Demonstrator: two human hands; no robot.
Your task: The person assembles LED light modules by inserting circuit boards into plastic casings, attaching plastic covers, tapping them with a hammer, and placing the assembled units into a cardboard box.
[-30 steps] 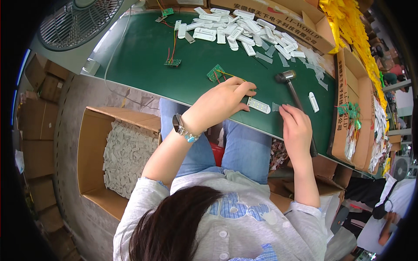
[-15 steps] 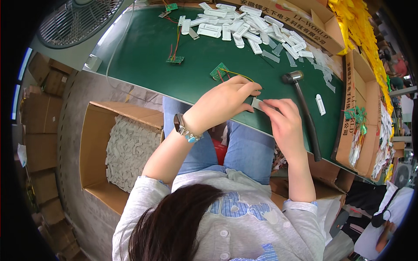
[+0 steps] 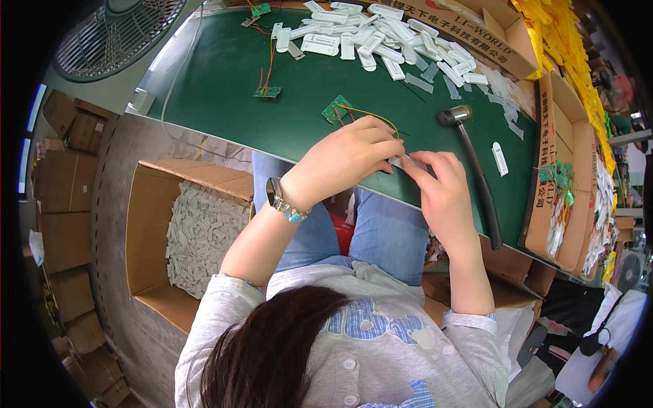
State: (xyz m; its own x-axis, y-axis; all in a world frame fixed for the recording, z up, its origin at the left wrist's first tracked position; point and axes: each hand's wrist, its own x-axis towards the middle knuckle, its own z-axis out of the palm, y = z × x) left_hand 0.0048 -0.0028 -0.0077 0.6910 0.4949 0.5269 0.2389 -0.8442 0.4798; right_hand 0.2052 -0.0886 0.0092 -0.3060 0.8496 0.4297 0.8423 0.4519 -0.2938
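Note:
My left hand (image 3: pixel 354 153) is closed over a small pale grey piece (image 3: pixel 396 162) near the table's front edge, fingers and thumb together. My right hand (image 3: pixel 441 183) pinches the same piece from the other side, fingertips almost meeting the left ones. Only a sliver of the piece shows, so its shape is hidden. Just beyond my left hand lies a green circuit board (image 3: pixel 336 109). Its yellow wire (image 3: pixel 373 113) curves toward my fingertips, and red wires run under the hand. To the right of my right hand rests a black-handled hammer (image 3: pixel 478 170).
White plastic casings (image 3: pixel 371 37) lie heaped at the back of the green table (image 3: pixel 211 81). Another wired board (image 3: pixel 267 92) sits left. One casing (image 3: pixel 500 158) lies right of the hammer. A cardboard tray (image 3: pixel 554 177) bounds the right; a box of pale pieces (image 3: pixel 204 238) stands below left.
My left fingers have closed further over the small piece, covering most of it. My right fingertips have come closer to them. The view has shifted slightly.

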